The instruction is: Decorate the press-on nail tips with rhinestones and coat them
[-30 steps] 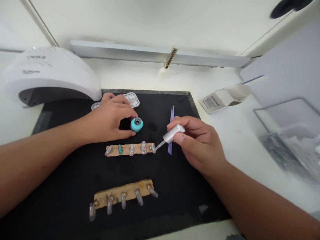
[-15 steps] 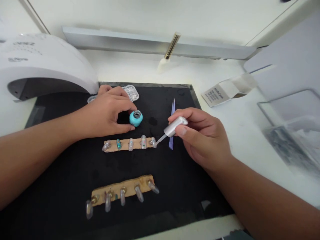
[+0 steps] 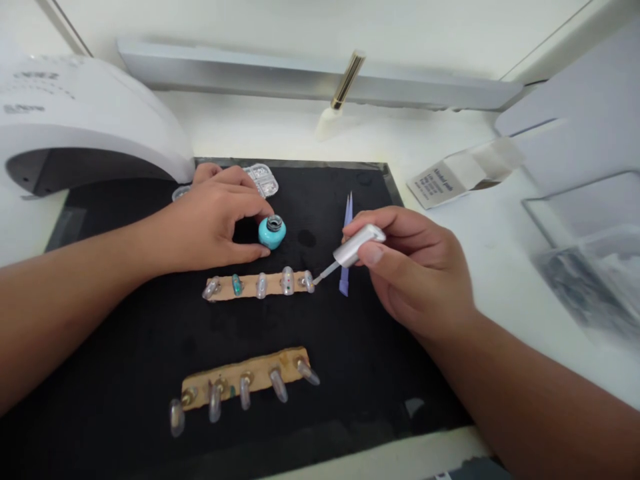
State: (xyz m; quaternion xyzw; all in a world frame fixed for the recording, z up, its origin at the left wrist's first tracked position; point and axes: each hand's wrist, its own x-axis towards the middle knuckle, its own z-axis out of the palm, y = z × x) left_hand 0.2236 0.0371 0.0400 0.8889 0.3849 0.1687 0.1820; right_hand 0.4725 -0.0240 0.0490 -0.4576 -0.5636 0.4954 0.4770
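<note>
My left hand point(image 3: 215, 217) pinches an open turquoise bottle point(image 3: 272, 233) between thumb and finger on the black mat point(image 3: 360, 373). My right hand point(image 3: 420, 267) grips a silver brush cap point(image 3: 357, 245), its bristle tip at the rightmost nail tip point(image 3: 309, 281) of the upper strip. That tan strip point(image 3: 274, 285) bears several nail tips, one of them teal point(image 3: 237, 285). Nearer the front edge, a second tan strip point(image 3: 260, 373) has several clear nail tips on small stands. Purple tweezers point(image 3: 345, 273) lie partly behind my right hand.
A white domed lamp point(image 3: 100, 113) stands at the left. Behind my left hand is a clear case point(image 3: 263, 180). A gold-capped bottle point(image 3: 330, 122) stands at the back. An alcohol pad box point(image 3: 440, 185) and a clear container point(image 3: 590, 267) are at the right.
My right hand has shifted slightly right with the brush, whose tip stays by the rightmost nail tip. The view has moved a little. My left hand keeps its hold on the bottle.
</note>
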